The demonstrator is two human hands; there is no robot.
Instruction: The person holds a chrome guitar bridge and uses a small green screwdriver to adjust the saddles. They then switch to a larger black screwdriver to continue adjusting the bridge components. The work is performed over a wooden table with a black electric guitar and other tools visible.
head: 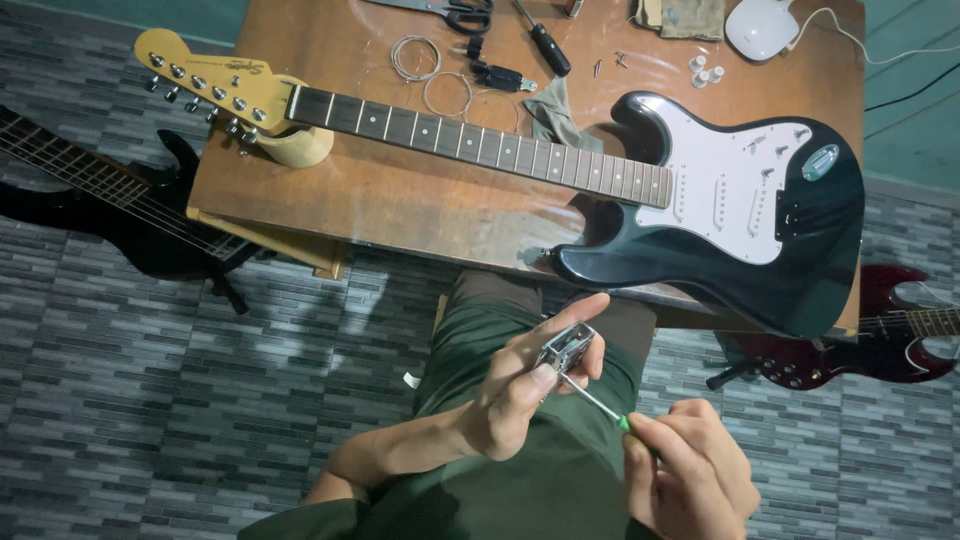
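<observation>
Fingers, left hand (520, 395): thumb and fingertips pinch a small chrome metal block (565, 348); index finger stretched out above it, thumb pressed to its lower side.
Fingers, right hand (690, 475): curled together round the green handle of a screwdriver (600, 405); grip closed, handle mostly hidden in the fist.
Metal block: held in the air over the lap, below the near edge of the worktop, not touching it.
Screwdriver: thin shaft runs up and left from the right hand; tip meets the underside of the block.
Floor, left: black guitar (110, 205) lying on grey patterned flooring, partly under the worktop's left edge.
Worktop (400, 200): brown wood, worn surface.
Headstock (215, 85): pale maple with tuners, at the far left corner, propped on a wooden rest.
Neck (480, 145): dark fretboard, no strings visible, crossing the middle towards the right.
Coiled strings (415, 58): loose loops near the far edge, centre.
Scissors (465, 14), black-handled screwdriver (545, 45): at the far edge, centre.
Grey cloth (550, 115): just beyond the neck.
Guitar body (740, 210): black with white pickguard, at the right end, overhanging the near edge.
Floor, right: dark red guitar (880, 335), partly seen.
</observation>
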